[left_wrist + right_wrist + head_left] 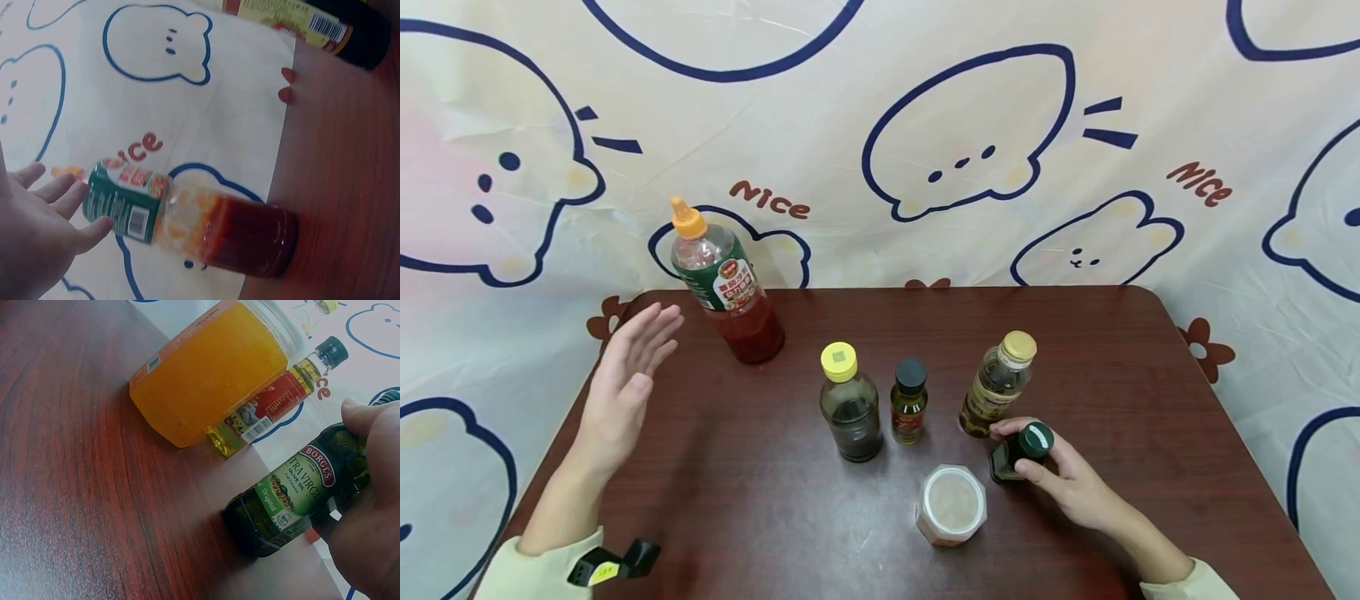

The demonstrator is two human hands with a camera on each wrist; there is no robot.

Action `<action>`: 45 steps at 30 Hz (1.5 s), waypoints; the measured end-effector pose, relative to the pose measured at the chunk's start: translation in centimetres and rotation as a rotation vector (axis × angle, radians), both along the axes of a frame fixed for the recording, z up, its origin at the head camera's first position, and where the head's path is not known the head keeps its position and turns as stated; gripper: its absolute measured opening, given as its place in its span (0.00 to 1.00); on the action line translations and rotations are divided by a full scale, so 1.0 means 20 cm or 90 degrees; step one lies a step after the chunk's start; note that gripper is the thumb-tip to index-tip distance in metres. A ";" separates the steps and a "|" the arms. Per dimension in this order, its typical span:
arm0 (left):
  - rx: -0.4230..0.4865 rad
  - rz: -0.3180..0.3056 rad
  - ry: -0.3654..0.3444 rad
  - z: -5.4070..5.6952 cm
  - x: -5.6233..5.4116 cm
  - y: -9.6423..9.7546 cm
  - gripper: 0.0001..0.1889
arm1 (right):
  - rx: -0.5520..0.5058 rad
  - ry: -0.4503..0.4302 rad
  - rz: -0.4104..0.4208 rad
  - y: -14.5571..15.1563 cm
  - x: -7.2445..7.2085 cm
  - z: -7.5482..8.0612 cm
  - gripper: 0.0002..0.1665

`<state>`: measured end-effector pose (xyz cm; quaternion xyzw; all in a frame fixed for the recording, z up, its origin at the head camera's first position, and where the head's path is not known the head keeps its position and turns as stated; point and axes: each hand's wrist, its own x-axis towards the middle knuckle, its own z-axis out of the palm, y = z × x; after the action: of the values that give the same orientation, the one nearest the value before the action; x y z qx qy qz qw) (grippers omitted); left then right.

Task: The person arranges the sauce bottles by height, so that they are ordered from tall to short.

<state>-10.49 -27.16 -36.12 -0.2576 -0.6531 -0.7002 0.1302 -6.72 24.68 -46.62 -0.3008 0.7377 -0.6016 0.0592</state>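
My right hand (pixel 1078 487) grips a small dark green olive oil bottle (pixel 1013 458) near its neck, at the table's right side. In the right wrist view its green label faces the camera and its base (pixel 247 540) is at the tabletop; whether it touches cannot be told. My left hand (pixel 617 396) is raised at the left with its fingers extended and holds nothing. Closest to it is a squeeze bottle of red sauce (pixel 730 283) with an orange nozzle cap and a green label, upright on the table. The left hand appears apart from that bottle.
Left of the olive oil stand a clear bottle with a pale yellow cap (pixel 997 383), an octagonal jar of orange contents (pixel 951 504), a small black-capped oil bottle (pixel 909 402) and a dark bottle with a yellow cap (pixel 852 404). A patterned cloth (pixel 820 142) hangs behind the table.
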 end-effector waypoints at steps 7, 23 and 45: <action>-0.043 -0.040 0.038 0.00 0.02 0.09 0.37 | -0.010 0.015 0.005 0.00 0.00 -0.01 0.25; -0.179 -0.078 -0.002 0.01 -0.02 0.31 0.38 | -0.008 0.006 0.002 0.00 0.00 -0.01 0.26; -0.219 -0.170 -0.002 -0.06 -0.15 0.53 0.43 | -0.017 0.001 0.006 0.00 0.00 -0.02 0.26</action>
<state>-13.43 -16.58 -37.40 -0.3591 -0.7230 -0.5900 -0.0109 -6.75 24.73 -46.94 -0.3052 0.7281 -0.6111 0.0575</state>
